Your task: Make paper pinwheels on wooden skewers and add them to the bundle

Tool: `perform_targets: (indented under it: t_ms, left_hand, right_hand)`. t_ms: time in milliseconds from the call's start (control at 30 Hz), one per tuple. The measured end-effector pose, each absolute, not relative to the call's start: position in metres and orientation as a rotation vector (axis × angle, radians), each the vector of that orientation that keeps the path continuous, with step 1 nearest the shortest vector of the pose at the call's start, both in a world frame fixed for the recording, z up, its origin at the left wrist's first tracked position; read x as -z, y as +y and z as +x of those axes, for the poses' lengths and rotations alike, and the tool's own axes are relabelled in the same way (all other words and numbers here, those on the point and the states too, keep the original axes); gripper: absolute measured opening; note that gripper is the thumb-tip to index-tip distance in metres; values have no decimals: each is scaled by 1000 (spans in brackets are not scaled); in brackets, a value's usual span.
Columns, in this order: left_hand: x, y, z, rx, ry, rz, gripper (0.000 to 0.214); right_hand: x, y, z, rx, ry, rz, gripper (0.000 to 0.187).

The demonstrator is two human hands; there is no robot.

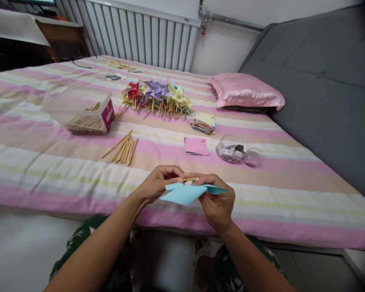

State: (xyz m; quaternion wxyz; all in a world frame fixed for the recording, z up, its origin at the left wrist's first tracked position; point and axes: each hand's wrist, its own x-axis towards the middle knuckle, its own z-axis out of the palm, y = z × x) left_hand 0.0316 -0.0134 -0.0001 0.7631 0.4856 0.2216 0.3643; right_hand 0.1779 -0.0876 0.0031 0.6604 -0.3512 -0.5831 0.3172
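Clear plastic tub (108,115), one, holding sticks too overlapped to count; loose wooden sticks (124,149), about ten, fanned beside it; paper pinwheels (153,90), one red and two purple foremost, the remainder (yellow mostly) too crowded to count; light-blue paper pinwheel (184,195), one, held between both hands above the near edge of the striped bedspread (280,190); pink paper squares (195,146), one low stack; mixed-colour paper squares (205,119), one taller stack; clear round containers (220,151), two, side by side; pink pillow (249,91), one.

Left hand (161,182): thumb and forefinger pinched together on one short stick (191,179); right hand (217,200): thumb pressed on the blue paper, fingers curled beneath, gap closed.
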Motion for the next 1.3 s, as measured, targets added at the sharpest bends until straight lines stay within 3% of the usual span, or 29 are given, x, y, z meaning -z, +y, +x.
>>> perform_targets:
  t_ms: [1300]
  left_hand:
    - [-1,-20,39,-954,513,1150,22]
  right_hand:
    - [-5,-84,181,-707,-1277,-842,5]
